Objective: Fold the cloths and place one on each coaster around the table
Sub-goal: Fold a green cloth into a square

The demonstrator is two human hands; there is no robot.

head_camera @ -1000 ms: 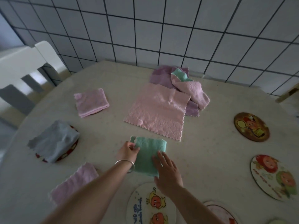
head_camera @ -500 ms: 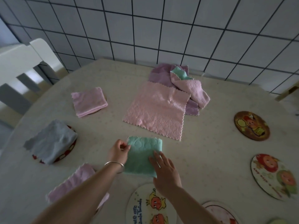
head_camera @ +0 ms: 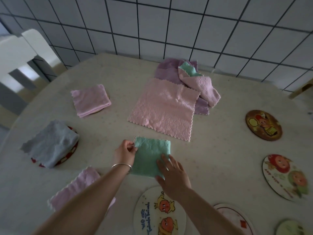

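Note:
A folded green cloth [head_camera: 150, 155] lies on the table [head_camera: 220, 158] just in front of me. My left hand [head_camera: 124, 154] pinches its far left corner. My right hand [head_camera: 172, 175] lies flat on its near right part, fingers straight. An open pink cloth [head_camera: 164, 110] is spread beyond it, with a heap of purple, pink and green cloths [head_camera: 196, 77] behind. Folded cloths sit on coasters at left: pink [head_camera: 90, 100], grey-blue [head_camera: 50, 144] and pink [head_camera: 79, 187]. Bare coasters: white one [head_camera: 159, 212] near me, brown [head_camera: 263, 125] and another [head_camera: 286, 178] at right.
More coasters [head_camera: 233, 217] [head_camera: 289, 228] lie at the bottom right edge. A white chair [head_camera: 18, 53] stands at the left of the table. A tiled wall [head_camera: 169, 28] closes off the far side.
The green cloth sits a little squarer and flatter under my hands. My left hand has shifted slightly to the cloth's far left corner; the right hand stays pressed on it.

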